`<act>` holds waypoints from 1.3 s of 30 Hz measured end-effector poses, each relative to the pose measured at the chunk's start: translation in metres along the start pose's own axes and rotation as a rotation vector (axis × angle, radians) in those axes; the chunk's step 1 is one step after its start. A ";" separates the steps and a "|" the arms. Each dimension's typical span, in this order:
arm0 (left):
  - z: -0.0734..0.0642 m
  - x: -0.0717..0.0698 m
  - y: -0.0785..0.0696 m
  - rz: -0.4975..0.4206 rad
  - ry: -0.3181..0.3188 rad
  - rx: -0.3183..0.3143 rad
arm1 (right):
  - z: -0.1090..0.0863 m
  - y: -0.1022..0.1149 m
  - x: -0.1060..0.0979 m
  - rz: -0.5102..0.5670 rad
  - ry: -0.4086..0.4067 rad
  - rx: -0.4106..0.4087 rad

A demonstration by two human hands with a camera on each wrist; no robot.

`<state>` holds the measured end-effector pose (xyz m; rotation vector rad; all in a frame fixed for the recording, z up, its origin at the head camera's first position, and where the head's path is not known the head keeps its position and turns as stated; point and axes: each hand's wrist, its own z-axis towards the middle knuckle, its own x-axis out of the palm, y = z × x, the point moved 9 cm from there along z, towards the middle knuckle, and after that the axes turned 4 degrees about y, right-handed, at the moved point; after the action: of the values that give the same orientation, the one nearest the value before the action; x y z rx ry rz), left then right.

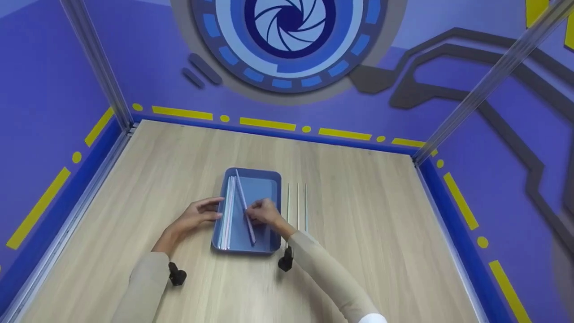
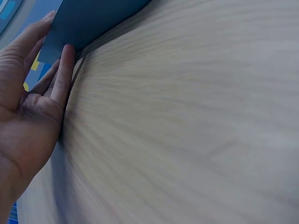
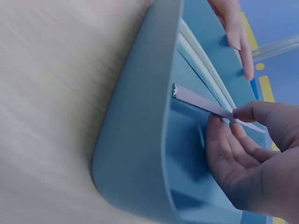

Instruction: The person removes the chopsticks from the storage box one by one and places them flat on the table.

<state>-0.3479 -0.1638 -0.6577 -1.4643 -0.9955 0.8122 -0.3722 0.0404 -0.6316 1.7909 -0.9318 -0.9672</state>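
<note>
A blue-grey rectangular tray [image 1: 264, 185] rests on the table. My right hand [image 1: 268, 212] pinches a long, slim light-purple stick [image 1: 241, 188] between thumb and fingers over the tray's inside. In the right wrist view the near end of this stick looks serrated and silvery. It slants across the tray, beside several pale sticks [image 1: 229, 211] that lie lengthwise along the left side. At the tray's left wall is my left hand [image 1: 197, 216], its fingers extended against the outside. The left wrist view shows thumb and fingertips right at the tray's edge.
Three thin sticks [image 1: 297, 199] lie side by side on the wooden table [image 1: 367, 215], just right of the tray and partly hidden by the right forearm. Blue-purple panels [image 1: 148, 58] with metal posts wall the table at the back and both sides.
</note>
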 end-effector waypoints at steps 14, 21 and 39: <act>0.000 0.000 0.000 0.027 0.003 0.005 | -0.013 0.011 -0.025 0.192 0.075 -0.036; 0.001 0.000 0.000 0.013 0.011 0.017 | -0.021 0.011 -0.033 0.271 0.118 -0.020; 0.000 0.001 0.000 -0.004 0.033 0.026 | -0.039 0.007 -0.081 0.307 0.068 -0.092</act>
<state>-0.3478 -0.1625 -0.6577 -1.4481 -0.9594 0.7930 -0.3728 0.1221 -0.5939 1.5389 -1.0642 -0.7372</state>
